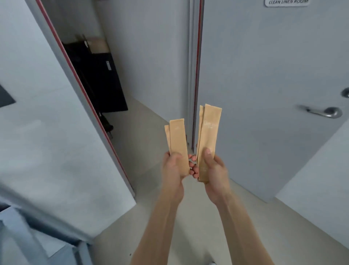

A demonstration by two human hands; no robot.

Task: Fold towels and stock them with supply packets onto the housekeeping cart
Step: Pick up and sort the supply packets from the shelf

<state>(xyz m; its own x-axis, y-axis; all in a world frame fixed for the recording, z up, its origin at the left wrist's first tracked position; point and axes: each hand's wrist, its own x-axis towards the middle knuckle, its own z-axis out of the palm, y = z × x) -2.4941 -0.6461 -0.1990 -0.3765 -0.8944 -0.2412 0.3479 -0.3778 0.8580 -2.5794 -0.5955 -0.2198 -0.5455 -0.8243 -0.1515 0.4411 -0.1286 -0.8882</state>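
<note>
Two small bunches of long, flat tan paper packets stand upright in the air in front of a grey door: the left hand (174, 166) clasps the left packets (178, 138) by their lower ends, the right hand (211, 166) pinches the taller right packets (208, 128) under its thumb. The bunches stand just beside each other, the fingertips of the two hands nearly touching. Below is a pale floor (143, 217); the door (264, 75) has a metal lever handle (321, 112) and a sign (287, 2) reading "CLEAN LINEN ROOM", and another door (56, 123) stands open on the left.

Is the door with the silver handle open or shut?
Shut. The door with the silver handle sits tight against its frame, with no gap. Both hands hold brown packets in front of it.
</note>
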